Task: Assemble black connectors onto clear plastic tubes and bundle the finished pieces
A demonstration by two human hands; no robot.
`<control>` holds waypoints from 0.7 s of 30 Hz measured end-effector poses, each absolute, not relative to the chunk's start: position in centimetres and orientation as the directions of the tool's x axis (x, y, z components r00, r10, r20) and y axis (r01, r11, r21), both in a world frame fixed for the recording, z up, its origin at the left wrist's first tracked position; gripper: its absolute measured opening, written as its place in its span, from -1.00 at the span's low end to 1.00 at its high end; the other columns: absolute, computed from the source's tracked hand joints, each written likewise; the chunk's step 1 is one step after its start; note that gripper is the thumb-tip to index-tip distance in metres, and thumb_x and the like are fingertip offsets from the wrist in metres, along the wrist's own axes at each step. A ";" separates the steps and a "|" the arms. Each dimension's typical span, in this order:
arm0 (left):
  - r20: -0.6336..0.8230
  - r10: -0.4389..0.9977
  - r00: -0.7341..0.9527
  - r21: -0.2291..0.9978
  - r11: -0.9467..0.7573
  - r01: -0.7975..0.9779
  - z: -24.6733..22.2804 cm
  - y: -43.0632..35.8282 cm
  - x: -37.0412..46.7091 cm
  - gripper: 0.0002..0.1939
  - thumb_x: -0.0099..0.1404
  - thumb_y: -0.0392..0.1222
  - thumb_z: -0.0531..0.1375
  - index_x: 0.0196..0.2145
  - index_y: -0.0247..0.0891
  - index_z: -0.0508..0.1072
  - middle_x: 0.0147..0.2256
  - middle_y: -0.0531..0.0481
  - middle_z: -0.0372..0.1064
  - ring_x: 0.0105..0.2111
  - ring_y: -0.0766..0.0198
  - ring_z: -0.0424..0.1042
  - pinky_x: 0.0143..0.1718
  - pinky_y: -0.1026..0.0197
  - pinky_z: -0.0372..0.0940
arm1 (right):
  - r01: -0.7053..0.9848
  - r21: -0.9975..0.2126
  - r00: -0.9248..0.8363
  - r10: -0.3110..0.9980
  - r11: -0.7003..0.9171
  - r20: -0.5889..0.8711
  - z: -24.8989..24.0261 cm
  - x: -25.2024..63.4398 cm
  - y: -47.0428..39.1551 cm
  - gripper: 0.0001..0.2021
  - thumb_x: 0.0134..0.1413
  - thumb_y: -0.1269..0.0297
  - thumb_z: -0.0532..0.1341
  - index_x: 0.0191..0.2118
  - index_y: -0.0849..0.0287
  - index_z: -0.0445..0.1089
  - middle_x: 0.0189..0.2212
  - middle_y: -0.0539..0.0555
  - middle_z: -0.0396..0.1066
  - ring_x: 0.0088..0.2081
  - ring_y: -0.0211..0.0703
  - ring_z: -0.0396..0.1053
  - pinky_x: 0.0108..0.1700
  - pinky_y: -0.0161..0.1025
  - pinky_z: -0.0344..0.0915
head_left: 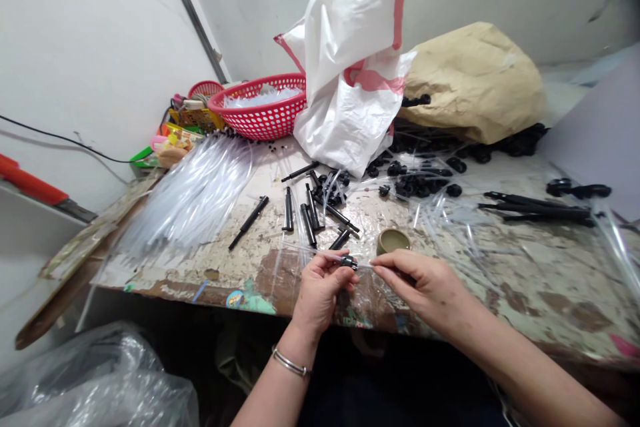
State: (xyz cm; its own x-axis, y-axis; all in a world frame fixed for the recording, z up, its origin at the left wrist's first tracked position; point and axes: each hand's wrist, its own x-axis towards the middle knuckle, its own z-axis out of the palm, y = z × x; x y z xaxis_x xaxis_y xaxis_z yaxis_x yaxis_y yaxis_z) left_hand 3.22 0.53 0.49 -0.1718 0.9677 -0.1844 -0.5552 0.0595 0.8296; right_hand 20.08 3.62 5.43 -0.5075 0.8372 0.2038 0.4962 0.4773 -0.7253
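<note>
Near the table's front edge, my left hand (pixel 323 287) is closed around a small black plastic fitting (pixel 349 262). A thin clear tube (pixel 366 265) sticks out of the fitting to the right. The tube's other end is pinched between the thumb and fingers of my right hand (pixel 413 277). Just behind my right hand stands a small olive-brown cup (pixel 393 241). Several black cylindrical parts (pixel 308 225) lie on the table beyond my left hand, and one longer black rod (pixel 249 222) rests farther left.
A bundle of clear tubes (pixel 187 193) covers the left side. Behind stand a red basket (pixel 265 121), a white plastic sack (pixel 345 100) and a brown paper sack (pixel 475 80). Black fittings (pixel 425 180) lie right of centre, near long black rods (pixel 540 208). The worn table's front edge (pixel 320 317) runs below my hands.
</note>
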 end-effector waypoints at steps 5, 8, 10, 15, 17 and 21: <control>-0.182 0.973 -0.139 0.831 0.076 -0.551 0.5 0.5 3.2 -0.68 -0.11 -0.23 0.41 -0.35 -0.32 0.50 -0.53 0.06 0.42 -0.59 0.39 0.40 -0.62 0.39 0.25 | 0.499 -0.685 -0.563 0.800 0.530 0.209 5.2 19.8 3.6 -0.79 0.13 0.37 0.07 -0.24 0.16 0.45 -0.40 0.03 0.47 -0.36 -0.26 0.41 -0.32 -0.34 0.27; -0.186 0.977 -0.104 0.832 0.100 -0.546 0.5 0.5 3.3 -0.69 -0.11 -0.25 0.41 -0.36 -0.33 0.49 -0.49 0.01 0.46 -0.60 0.37 0.40 -0.62 0.37 0.26 | 0.503 -0.663 -0.596 0.778 0.554 0.199 5.2 19.5 3.5 -0.78 0.15 0.36 0.04 -0.24 0.19 0.44 -0.42 0.06 0.45 -0.38 -0.24 0.40 -0.34 -0.34 0.27; -0.192 0.977 -0.092 0.834 0.113 -0.541 0.6 0.4 3.3 -0.71 -0.10 -0.27 0.40 -0.36 -0.33 0.49 -0.47 0.00 0.48 -0.59 0.37 0.41 -0.61 0.36 0.26 | 0.510 -0.649 -0.612 0.768 0.565 0.187 5.1 19.4 3.5 -0.77 0.16 0.35 0.03 -0.25 0.19 0.44 -0.43 0.07 0.44 -0.38 -0.22 0.39 -0.36 -0.33 0.27; -0.217 0.975 -0.050 0.838 0.159 -0.522 0.5 0.3 3.3 -0.71 -0.07 -0.30 0.37 -0.32 -0.33 0.48 -0.59 0.04 0.46 -0.62 0.38 0.39 -0.59 0.36 0.27 | 0.511 -0.630 -0.609 0.763 0.585 0.214 4.9 19.4 3.5 -0.75 0.17 0.35 0.00 -0.29 0.20 0.43 -0.44 0.09 0.44 -0.38 -0.20 0.39 -0.35 -0.30 0.27; -0.217 0.976 -0.033 0.836 0.169 -0.522 0.5 0.3 3.3 -0.69 -0.07 -0.32 0.37 -0.30 -0.33 0.47 -0.60 0.04 0.46 -0.61 0.38 0.39 -0.58 0.37 0.27 | 0.507 -0.629 -0.611 0.760 0.589 0.220 4.8 19.5 3.5 -0.75 0.17 0.35 0.00 -0.31 0.20 0.42 -0.45 0.08 0.44 -0.39 -0.21 0.38 -0.36 -0.30 0.26; -0.229 0.973 -0.008 0.833 0.192 -0.519 0.4 0.4 3.3 -0.68 -0.07 -0.31 0.37 -0.30 -0.34 0.45 -0.61 0.04 0.46 -0.64 0.40 0.37 -0.59 0.36 0.27 | 0.511 -0.631 -0.609 0.763 0.584 0.214 4.7 19.3 3.4 -0.76 0.17 0.36 0.01 -0.36 0.18 0.42 -0.48 0.06 0.42 -0.43 -0.23 0.37 -0.39 -0.31 0.24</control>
